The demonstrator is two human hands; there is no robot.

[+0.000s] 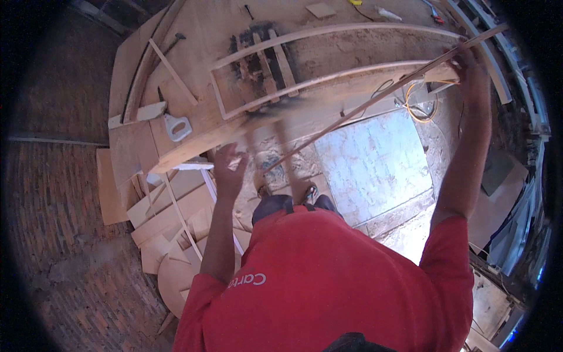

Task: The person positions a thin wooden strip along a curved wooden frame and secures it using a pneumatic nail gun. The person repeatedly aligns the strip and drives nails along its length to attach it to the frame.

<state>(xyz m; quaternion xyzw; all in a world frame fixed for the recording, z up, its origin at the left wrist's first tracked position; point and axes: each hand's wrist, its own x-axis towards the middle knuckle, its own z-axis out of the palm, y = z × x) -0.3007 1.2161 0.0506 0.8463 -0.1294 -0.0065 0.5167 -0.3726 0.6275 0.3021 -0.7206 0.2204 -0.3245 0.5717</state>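
A long thin wooden strip slants across the view from the upper right down toward my feet. My right hand is closed around it near its upper end, beyond the right end of the bench. My left hand hovers in front of the bench's near edge, fingers apart and holding nothing, clear of the strip's lower end. On the bench lies a long, narrow wooden frame with curved sides. Short wooden slats cross it over a blackened patch.
A handsaw with a white handle rests at the bench's left corner. Wooden offcuts and boards lean below it, beside a brick wall. An orange cable hangs at the right. A pale sheet lies on the floor.
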